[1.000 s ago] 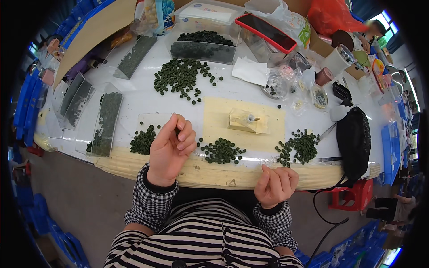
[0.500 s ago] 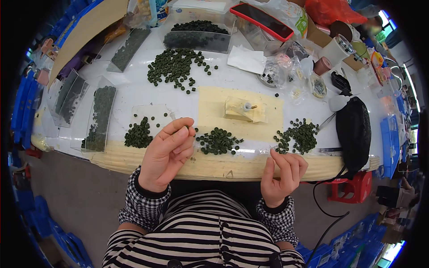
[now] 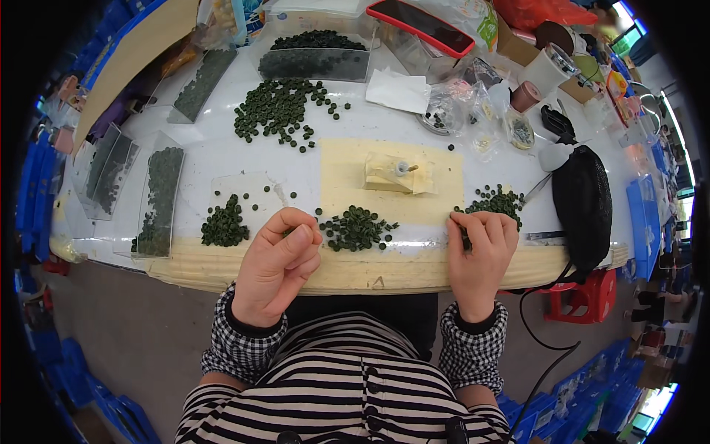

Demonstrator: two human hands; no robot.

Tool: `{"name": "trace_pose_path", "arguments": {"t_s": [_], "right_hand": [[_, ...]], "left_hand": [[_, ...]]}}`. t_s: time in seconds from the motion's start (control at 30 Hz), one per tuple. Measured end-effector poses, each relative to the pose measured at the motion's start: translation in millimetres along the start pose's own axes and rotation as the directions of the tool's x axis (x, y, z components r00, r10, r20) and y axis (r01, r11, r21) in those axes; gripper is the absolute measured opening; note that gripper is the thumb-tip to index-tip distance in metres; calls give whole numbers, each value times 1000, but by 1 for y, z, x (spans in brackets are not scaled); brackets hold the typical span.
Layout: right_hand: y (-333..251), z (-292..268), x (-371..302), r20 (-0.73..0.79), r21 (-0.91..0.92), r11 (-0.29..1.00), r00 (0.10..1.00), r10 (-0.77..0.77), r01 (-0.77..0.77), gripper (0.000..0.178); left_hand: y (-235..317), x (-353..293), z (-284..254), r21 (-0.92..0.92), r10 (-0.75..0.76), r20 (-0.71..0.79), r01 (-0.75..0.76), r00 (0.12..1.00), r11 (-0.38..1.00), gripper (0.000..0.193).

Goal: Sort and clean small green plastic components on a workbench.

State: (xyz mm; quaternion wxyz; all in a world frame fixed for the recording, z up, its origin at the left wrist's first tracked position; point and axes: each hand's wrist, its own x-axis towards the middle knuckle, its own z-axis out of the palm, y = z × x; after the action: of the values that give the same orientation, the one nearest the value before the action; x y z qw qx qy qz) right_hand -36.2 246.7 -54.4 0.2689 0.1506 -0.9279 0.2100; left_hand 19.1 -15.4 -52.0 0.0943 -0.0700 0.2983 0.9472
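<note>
Right hand has reached the rightmost green pile — I cannot tell either grip.

White table, green pieces (heaped)

1. The curled fingers of the left hand hide its palm; whether they hold a small piece cannot be told.
2. The right hand hides the near part of the right-hand pile of green pieces; what lies beneath its fingertips is out of sight.
3. The peg on the yellow block is too small to make out its tip.
4. The contents of the clear bags are too small to tell.
5. The top edge cuts off the red bag.
6. The lower edge cuts off the striped shirt.
</note>
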Motion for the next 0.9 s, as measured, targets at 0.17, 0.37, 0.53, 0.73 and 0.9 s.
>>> {"name": "trace_pose_path", "arguments": {"t_s": [0.17, 0.37, 0.53, 0.73, 0.9], "right_hand": [[2, 6, 5, -7, -33, 999, 1000, -25, 25, 10], [-8, 3, 2, -52, 299, 954, 999, 14, 2, 14], [-25, 8, -5, -59, 429, 903, 997, 44, -15, 18], [-37, 9, -4, -35, 493, 870, 999, -17, 32, 23], [-50, 8, -2, -27, 633, 774, 999, -22, 34, 24]], "left_hand": [[1, -2, 12, 23, -47, -164, 52, 985, 998, 19], [-3, 1, 9, 99, -62, -50, 67, 997, 993, 23], [-5, 7, 15, 44, -78, -55, 80, 995, 996, 25], [-7, 8, 18, 79, -96, -89, 103, 991, 992, 29], [-8, 7, 18, 27, -95, -49, 97, 994, 995, 26]]}}
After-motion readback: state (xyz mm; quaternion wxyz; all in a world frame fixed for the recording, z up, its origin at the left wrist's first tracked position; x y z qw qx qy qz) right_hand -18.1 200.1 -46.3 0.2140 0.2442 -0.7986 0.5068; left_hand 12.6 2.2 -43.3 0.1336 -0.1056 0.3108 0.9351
